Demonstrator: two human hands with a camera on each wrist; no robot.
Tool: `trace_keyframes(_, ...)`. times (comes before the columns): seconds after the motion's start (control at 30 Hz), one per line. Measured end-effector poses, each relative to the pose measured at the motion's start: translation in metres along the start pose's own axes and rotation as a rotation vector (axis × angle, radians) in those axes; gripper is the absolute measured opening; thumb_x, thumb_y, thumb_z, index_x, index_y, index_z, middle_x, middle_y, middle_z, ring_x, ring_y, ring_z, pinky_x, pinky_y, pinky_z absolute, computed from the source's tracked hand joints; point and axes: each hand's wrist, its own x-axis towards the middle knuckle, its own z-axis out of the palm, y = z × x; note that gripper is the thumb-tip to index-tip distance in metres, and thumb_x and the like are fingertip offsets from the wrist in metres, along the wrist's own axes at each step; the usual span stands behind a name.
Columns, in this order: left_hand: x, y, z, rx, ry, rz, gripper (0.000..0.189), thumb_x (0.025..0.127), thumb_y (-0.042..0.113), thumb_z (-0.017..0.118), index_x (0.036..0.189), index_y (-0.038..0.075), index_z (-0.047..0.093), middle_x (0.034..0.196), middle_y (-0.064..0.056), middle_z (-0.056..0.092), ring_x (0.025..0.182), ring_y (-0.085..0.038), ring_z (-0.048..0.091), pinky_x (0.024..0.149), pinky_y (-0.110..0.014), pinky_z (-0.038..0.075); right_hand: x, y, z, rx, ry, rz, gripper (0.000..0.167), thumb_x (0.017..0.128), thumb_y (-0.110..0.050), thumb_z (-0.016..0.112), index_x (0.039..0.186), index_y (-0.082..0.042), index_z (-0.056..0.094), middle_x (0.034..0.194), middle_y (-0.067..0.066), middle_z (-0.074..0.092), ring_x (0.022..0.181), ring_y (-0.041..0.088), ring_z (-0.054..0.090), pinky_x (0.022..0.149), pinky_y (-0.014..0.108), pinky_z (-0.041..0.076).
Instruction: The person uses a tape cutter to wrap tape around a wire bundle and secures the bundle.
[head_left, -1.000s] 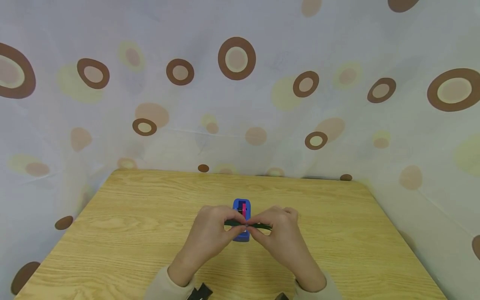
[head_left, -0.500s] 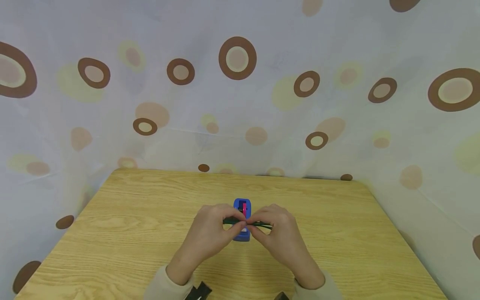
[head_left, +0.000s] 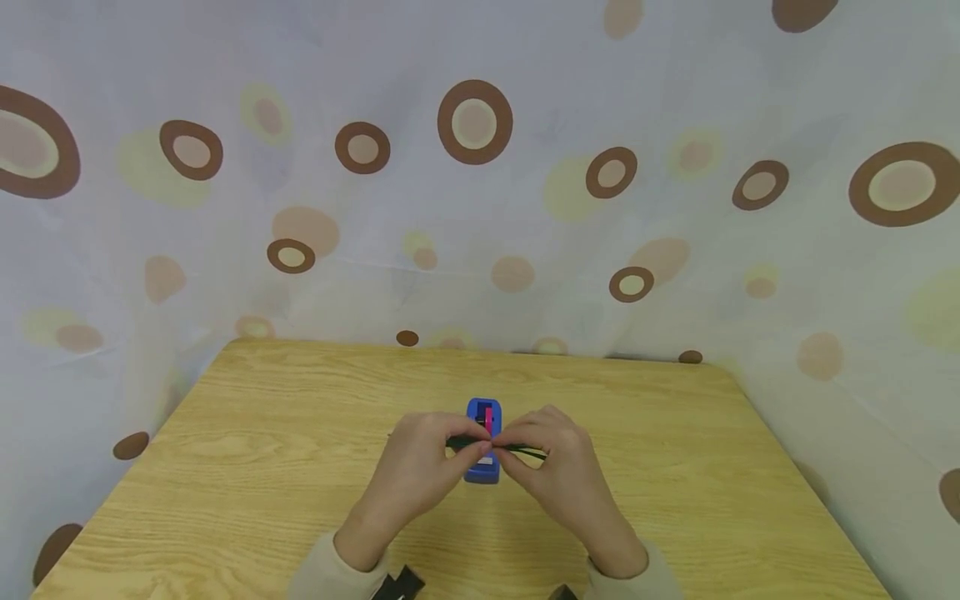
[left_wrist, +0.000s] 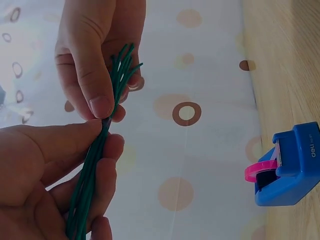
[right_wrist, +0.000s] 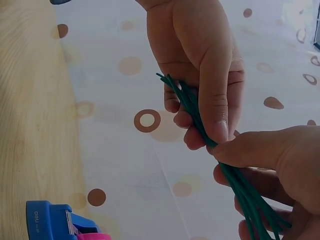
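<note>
A bundle of thin green strands (left_wrist: pixel 86 190), like wires or stems, runs lengthwise through both hands. My left hand (head_left: pixel 423 458) pinches it near the middle, its other fingers curled beneath the strands in the left wrist view. Right beside that pinch, the thumb and fingers of my right hand (head_left: pixel 553 457) grip the same bundle, and the two thumb tips meet. Loose strand ends fan out past each hand. Beyond and partly behind the hands in the head view, a blue tape dispenser (head_left: pixel 482 476) with a pink tape roll (left_wrist: pixel 260 171) stands on the table.
The wood-grain table (head_left: pixel 300 392) reaches back to a pale curtain (head_left: pixel 480 208) patterned with brown rings and dots. Light sleeves (head_left: pixel 341 571) and black straps (head_left: pixel 399 583) show at the wrists.
The outer fingers of my right hand, spread out a second ago, are tucked in closer now. Both hands otherwise stay in place on the bundle, and the tape dispenser has not moved.
</note>
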Motion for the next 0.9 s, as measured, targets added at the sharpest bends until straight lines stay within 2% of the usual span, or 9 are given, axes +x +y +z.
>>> trace_keyframes(0.23,-0.003,0.001,0.003,0.030,0.018,0.041,0.008,0.086,0.019,0.079,0.092,0.015,0.079,0.090,0.008,0.073,0.079,-0.001,0.065,0.067,-0.027,0.054,-0.004,-0.001,-0.003,0.028,-0.032,0.063,0.015,0.077,-0.010,0.085,0.087,-0.019,0.078,0.088,-0.016,0.070,0.085,0.006,0.059,0.069,0.027,0.052)
trace_keyframes(0.4,-0.007,0.003,0.004,0.060,0.033,0.084,0.010,0.083,0.018,0.081,0.092,0.014,0.078,0.090,0.005,0.073,0.081,-0.005,0.067,0.067,-0.023,0.052,-0.009,-0.001,-0.007,0.055,-0.032,0.079,0.017,0.077,-0.008,0.085,0.088,-0.019,0.078,0.087,-0.017,0.069,0.083,0.006,0.059,0.068,0.026,0.053)
trace_keyframes(0.67,-0.013,0.004,0.002,0.064,-0.026,0.081,0.012,0.083,0.016,0.081,0.095,0.013,0.078,0.090,0.007,0.073,0.082,-0.002,0.066,0.069,-0.021,0.052,-0.020,0.004,-0.012,0.113,-0.044,0.113,0.017,0.080,-0.009,0.083,0.088,-0.022,0.076,0.089,-0.018,0.067,0.084,0.007,0.062,0.070,0.028,0.055)
trace_keyframes(0.9,-0.018,0.005,-0.004,0.072,-0.045,0.113,0.013,0.082,0.019,0.082,0.094,0.014,0.079,0.088,0.009,0.073,0.079,0.001,0.065,0.069,-0.022,0.052,-0.027,0.005,-0.016,0.154,-0.067,0.143,0.012,0.081,-0.010,0.082,0.087,-0.019,0.077,0.088,-0.016,0.068,0.083,0.008,0.064,0.071,0.029,0.056)
